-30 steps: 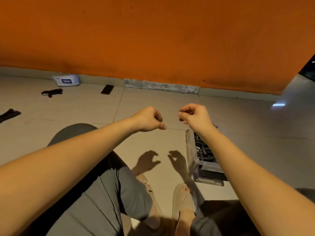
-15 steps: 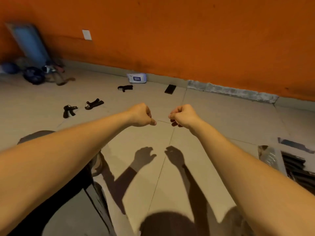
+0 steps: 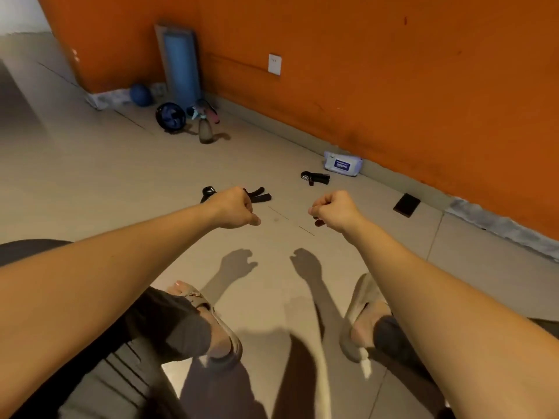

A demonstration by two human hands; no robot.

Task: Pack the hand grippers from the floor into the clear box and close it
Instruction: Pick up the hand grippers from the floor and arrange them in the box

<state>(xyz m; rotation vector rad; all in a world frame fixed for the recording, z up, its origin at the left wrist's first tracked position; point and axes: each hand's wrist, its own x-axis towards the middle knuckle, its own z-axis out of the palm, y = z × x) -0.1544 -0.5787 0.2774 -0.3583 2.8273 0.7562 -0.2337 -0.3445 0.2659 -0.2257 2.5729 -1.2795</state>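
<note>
The view has swung left—the clear box is now out of sight. Both the left hand [image 3: 234,208] and right hand [image 3: 332,208], curled empty, reach toward black hand grippers [image 3: 260,196] on the floor [image 3: 90,182]—probably the next pickup.

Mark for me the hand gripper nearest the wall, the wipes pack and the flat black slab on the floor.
hand gripper [image 3: 319,178]: head view, on its black handles.
wipes pack [image 3: 341,165]: head view, on its blue label.
flat black slab [image 3: 406,205]: head view, middle of its top face.
</note>
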